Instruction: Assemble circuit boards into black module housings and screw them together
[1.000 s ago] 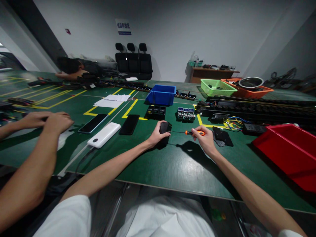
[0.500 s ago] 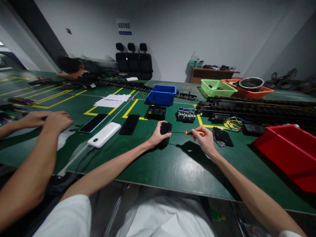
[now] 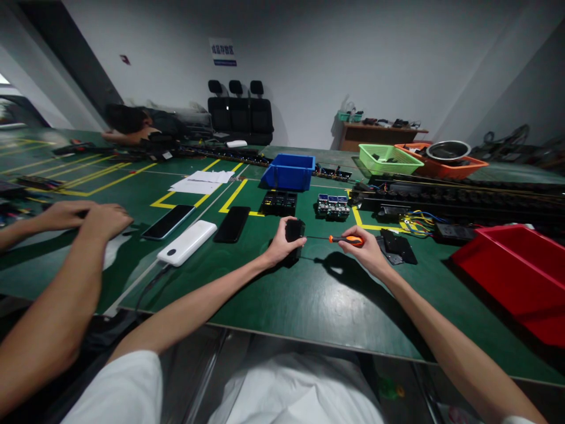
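My left hand [image 3: 281,242] is closed around a small black box-shaped part [image 3: 295,235] above the green table. In my right hand [image 3: 364,250] is a screwdriver [image 3: 352,241] with an orange and black handle, gripped between thumb and fingers. Its thin shaft points left, and the tip is at or close to the right side of the black part; exact contact is too small to tell. Beyond my hands lie a black module [image 3: 279,202] and a group of small blue-topped modules [image 3: 333,206]. Flat black plates [image 3: 398,246] rest just right of my right hand.
Left of my hands lie a black phone [image 3: 232,224], a white power bank [image 3: 188,243] and another phone [image 3: 168,222]. A blue bin [image 3: 289,171] stands behind, a red bin [image 3: 516,277] at right. Another person's arms [image 3: 83,253] rest at the left.
The fingers of my right hand have shifted on the screwdriver, showing more of its orange handle, and the handle sits slightly further left. My left hand still holds the black part.
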A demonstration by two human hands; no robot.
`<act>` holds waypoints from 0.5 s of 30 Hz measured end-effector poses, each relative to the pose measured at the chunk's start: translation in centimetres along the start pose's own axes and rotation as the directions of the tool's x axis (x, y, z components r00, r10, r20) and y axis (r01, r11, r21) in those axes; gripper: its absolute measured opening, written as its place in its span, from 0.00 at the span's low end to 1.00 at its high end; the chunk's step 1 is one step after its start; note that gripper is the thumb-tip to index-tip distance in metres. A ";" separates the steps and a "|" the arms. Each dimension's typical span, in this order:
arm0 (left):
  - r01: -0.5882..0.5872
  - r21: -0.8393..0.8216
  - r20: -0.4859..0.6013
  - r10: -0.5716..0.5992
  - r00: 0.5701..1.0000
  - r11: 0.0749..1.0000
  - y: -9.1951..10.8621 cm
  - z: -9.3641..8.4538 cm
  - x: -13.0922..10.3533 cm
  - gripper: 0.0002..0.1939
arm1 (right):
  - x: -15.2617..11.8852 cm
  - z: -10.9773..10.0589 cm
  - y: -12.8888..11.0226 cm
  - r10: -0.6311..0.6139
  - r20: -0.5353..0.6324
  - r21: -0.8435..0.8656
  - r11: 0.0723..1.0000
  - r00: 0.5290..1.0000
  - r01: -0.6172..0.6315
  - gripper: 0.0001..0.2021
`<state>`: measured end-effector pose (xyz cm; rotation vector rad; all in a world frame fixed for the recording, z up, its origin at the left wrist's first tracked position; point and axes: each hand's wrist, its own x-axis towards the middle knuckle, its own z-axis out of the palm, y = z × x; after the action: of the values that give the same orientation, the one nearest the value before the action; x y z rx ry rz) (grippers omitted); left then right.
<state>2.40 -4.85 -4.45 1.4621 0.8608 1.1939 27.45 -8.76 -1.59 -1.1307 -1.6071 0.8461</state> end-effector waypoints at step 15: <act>-0.040 0.026 0.031 0.039 0.999 0.999 -0.2 -0.2 0.0 0.32 | -0.1 0.1 -0.2 0.021 0.036 0.003 1.000 0.999 -0.021 0.15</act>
<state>2.25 -4.72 -4.64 1.5215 0.8335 1.1900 27.31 -8.90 -1.49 -1.1372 -1.6248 0.8870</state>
